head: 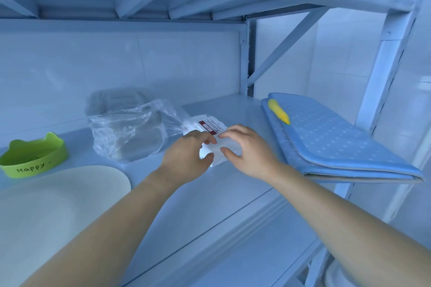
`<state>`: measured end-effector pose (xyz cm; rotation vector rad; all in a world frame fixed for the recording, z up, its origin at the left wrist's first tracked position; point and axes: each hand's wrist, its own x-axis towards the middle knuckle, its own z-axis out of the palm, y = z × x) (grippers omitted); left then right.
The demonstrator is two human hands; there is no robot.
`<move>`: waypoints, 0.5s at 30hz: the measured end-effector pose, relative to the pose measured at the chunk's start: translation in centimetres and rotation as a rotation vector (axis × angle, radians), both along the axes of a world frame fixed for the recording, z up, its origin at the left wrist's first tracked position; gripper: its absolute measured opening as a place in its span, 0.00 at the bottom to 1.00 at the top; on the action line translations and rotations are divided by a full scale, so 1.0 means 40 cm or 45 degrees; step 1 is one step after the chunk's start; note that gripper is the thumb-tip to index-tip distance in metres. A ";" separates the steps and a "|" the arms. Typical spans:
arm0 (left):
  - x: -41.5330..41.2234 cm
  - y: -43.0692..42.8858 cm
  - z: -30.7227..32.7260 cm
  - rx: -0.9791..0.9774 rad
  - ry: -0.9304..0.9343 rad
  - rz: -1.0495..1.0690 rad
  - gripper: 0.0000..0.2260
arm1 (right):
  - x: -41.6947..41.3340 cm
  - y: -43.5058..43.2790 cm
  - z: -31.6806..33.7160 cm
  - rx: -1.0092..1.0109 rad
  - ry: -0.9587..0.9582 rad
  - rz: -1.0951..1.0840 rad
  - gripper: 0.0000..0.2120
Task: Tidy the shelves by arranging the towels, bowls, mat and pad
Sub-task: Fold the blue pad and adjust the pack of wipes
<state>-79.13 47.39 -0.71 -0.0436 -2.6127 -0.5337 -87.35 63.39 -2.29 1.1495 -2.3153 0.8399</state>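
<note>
- I see my left hand [186,156] and right hand [247,151] both gripping the pack [208,126] between them.
- The mat [326,140] lies just right of my hands.

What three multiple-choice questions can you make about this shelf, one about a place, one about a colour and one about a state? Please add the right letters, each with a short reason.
1. Where on the white metal shelf lies the folded blue dotted fabric mat?
A) left end
B) right end
C) centre

2. What colour is the small round plastic bowl marked "Happy"?
A) green
B) red
C) black

3. How do the left hand and right hand meet the white packet with a red label?
A) both hover clear of it
B) only one touches it
C) both grip it

Answers: 1 B, it lies beside the right upright; 2 A, its wall is bright green; 3 C, fingers and thumbs of both curl onto it.
</note>
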 end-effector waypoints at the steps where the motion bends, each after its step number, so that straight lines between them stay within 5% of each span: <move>1: -0.008 0.004 -0.002 -0.006 0.003 -0.012 0.11 | -0.004 0.011 -0.002 -0.003 0.012 -0.014 0.14; 10: -0.092 0.169 -0.006 0.005 0.025 -0.246 0.13 | -0.022 0.198 0.029 -0.015 0.097 -0.157 0.15; 15: -0.129 0.318 -0.002 0.008 -0.047 -0.447 0.23 | -0.056 0.350 0.038 0.093 0.050 -0.213 0.16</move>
